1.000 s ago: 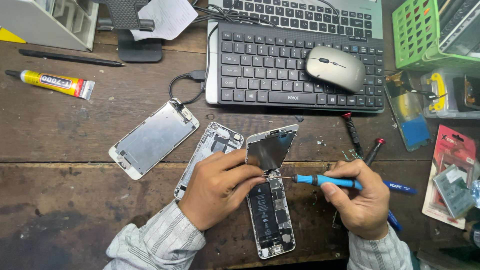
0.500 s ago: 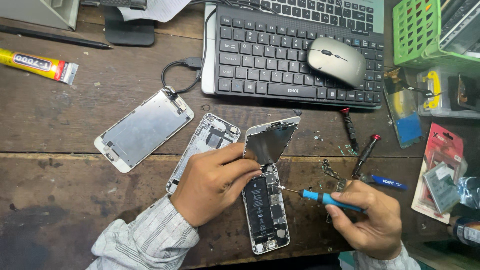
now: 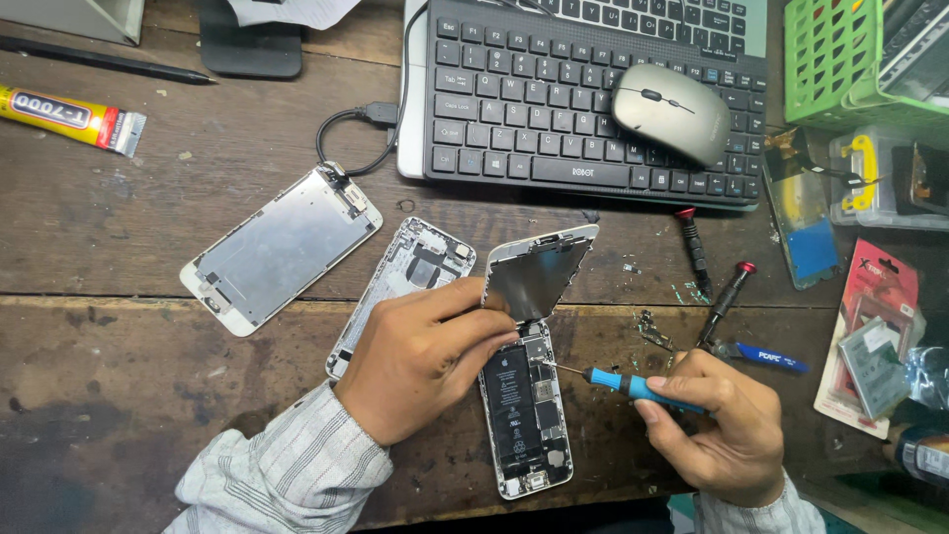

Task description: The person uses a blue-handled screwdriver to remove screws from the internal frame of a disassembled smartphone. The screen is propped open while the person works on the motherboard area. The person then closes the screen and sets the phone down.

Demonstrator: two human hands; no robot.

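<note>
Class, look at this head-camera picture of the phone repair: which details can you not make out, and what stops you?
- Screwdriver tip: too small to tell which screw it meets inside the opened phone.
- Empty phone shell: lower end hidden under the left hand.
- Green basket: cut off by the top and right edges.
- Screwdriver handle end: hidden inside the right hand.

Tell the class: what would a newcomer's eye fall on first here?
An opened phone at bottom centre, its screen tilted up by the left hand. The right hand points a blue screwdriver into it. Left of these lie a detached screen panel and an empty phone shell.
</note>
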